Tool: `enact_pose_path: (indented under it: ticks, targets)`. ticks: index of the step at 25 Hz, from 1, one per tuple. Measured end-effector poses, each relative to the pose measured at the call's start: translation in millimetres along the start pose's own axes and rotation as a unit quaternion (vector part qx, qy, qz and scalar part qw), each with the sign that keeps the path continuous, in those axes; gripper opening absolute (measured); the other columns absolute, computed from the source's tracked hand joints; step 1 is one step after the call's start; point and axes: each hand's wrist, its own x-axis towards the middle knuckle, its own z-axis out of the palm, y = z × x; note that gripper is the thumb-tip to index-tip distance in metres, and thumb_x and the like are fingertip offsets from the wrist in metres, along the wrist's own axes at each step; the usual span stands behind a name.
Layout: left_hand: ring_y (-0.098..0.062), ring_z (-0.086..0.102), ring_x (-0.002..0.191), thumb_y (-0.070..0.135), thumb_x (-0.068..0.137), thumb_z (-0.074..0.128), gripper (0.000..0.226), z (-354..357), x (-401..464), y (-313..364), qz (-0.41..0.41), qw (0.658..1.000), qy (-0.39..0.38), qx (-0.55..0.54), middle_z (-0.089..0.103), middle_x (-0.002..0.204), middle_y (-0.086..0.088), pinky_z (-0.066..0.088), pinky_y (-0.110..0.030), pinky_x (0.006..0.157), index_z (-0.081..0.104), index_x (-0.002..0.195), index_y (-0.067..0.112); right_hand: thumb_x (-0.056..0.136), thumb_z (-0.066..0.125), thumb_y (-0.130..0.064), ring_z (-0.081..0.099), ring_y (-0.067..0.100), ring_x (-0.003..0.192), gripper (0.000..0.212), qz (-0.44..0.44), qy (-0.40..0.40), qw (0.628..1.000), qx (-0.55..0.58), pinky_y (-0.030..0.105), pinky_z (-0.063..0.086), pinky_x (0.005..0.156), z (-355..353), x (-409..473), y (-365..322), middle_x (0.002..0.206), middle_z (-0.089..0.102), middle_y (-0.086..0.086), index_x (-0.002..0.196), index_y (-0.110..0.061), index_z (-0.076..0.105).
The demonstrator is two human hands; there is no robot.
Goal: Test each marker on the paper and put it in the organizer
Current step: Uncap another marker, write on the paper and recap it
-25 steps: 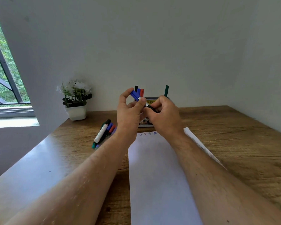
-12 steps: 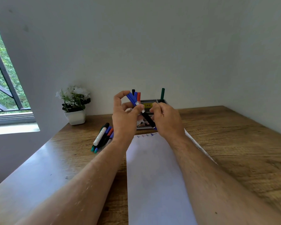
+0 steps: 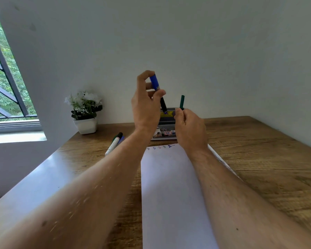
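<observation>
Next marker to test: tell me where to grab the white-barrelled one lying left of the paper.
Grip the white marker across its bare mid-barrel, coming from above with the fingers. It lies flat on the table, uppermost in the pile, black cap pointing away.

Both forearms bare, no sleeves; left hand (image 3: 145, 103), right hand (image 3: 190, 130) apparently ringless, slightly blurred.

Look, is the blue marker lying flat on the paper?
No, the left hand holds the blue marker up in the air above the organizer, well off the paper.
</observation>
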Motion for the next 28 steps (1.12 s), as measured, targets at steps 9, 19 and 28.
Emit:
enact_pose_path:
  ticks: [9,19,28]
  targets:
    - [-0.009,0.066,0.076,0.012,0.088,0.070,0.049,18.5,40.1,-25.2,0.010,0.991,-0.064,0.117,0.063,0.093,0.009,0.052,-0.022,0.063,0.042,0.112,0.044,0.101,0.037,-0.052,0.068,0.010,0.074,0.043,-0.005,-0.010,1.000,-0.015,0.015,0.054,0.053,0.9,-1.1,-0.6,0.094,0.073,0.002,0.102,-0.018,0.063]
    - [-0.012,0.067,0.070,0.021,0.093,0.065,0.033,20.5,38.2,-50.1,-0.025,0.956,-0.121,0.266,0.071,0.085,0.002,0.049,-0.022,0.055,0.049,0.118,0.036,0.101,0.039,-0.053,0.068,0.012,0.070,0.039,0.007,-0.011,0.999,-0.032,0.030,0.060,0.060,2.9,0.7,-2.7,0.083,0.070,-0.001,0.090,-0.021,0.060]
    - [-0.018,0.066,0.104,0.010,0.097,0.055,0.049,19.8,37.3,-47.8,-0.043,0.942,-0.143,0.300,0.064,0.130,-0.010,0.054,-0.026,0.081,0.051,0.142,0.028,0.100,0.041,-0.054,0.065,0.010,0.067,0.037,0.011,-0.017,0.999,-0.046,0.026,0.057,0.056,6.4,2.0,-1.8,0.077,0.064,-0.006,0.085,-0.024,0.055]
